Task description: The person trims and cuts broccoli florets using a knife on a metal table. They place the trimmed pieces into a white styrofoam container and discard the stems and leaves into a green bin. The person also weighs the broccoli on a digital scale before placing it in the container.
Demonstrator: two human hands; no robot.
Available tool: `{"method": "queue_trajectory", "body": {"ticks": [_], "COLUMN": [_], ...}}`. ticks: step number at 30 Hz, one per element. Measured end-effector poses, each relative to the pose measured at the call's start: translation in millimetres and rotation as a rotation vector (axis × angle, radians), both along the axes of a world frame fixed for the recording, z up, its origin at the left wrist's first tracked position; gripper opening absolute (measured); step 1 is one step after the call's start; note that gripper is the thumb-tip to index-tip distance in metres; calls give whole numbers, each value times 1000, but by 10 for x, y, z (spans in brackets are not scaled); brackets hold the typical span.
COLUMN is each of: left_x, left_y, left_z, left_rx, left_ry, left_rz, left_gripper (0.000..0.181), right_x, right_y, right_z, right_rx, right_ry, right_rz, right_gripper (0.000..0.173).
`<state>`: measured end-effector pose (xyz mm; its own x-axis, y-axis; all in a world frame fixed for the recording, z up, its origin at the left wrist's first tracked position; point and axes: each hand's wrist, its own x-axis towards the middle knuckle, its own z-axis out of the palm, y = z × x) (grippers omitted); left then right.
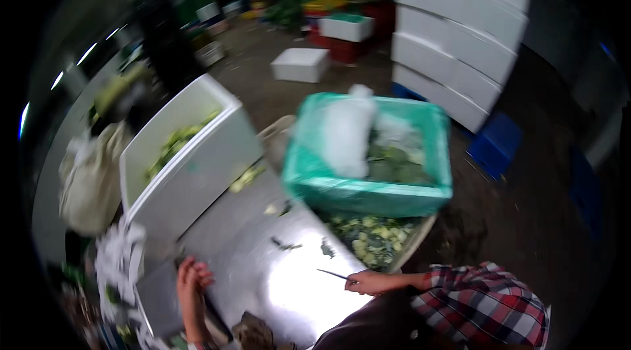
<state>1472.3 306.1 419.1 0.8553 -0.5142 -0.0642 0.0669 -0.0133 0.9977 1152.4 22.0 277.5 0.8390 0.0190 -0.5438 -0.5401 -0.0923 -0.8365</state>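
Observation:
My right hand (362,283) grips a thin-bladed knife (331,273) over the bright glare on the metal table (236,241). Fingers apart and slightly curled, my left hand (192,276) is raised near the table's left side and holds nothing that I can see. Between the hands and farther up the table lie green leaf scraps (286,245) and another leaf piece (327,248). Pale green trimmings (246,178) rest against the foam box. A crumpled brownish item (252,331), which I cannot identify, is at the bottom edge.
A white foam box (197,167) with green vegetable pieces stands on the left. Beyond the right edge, a green-lined box (374,197) holds broccoli (397,165) and a whitish plastic bag (347,135), above a container of cut stems (369,241). White foam boxes (453,29) are stacked behind.

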Motion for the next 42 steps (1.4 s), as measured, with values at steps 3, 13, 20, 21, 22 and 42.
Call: {"method": "queue_trajectory", "body": {"ticks": [3, 13, 20, 21, 22, 42], "left_x": [-373, -1544, -1972, -2002, -1979, -1784], "left_y": [-1184, -5129, -6561, -6685, -6815, -4268], "left_z": [-133, -1087, -2023, -2060, -2112, -862], "left_rx": [242, 464, 875, 876, 880, -496], "left_ry": [-13, -1071, -1431, -1412, -1392, 966], "left_rz": [-338, -1213, -1479, -1546, -1615, -503], "left_gripper": [32, 41, 81, 85, 90, 71], "right_x": [-429, -1840, -2301, -2360, -2369, -1935], "right_y": [-336, -1189, -1371, -1357, -1390, -1600], "right_z": [-364, -1015, -1010, -1053, -971, -263], "right_rx": [-91, -59, 28, 13, 35, -156], "right_ry": [-159, -126, 215, 218, 236, -91], "right_rz": [-30, -233, -464, -504, -520, -730], "right_gripper": [30, 27, 36, 36, 36, 20]}}
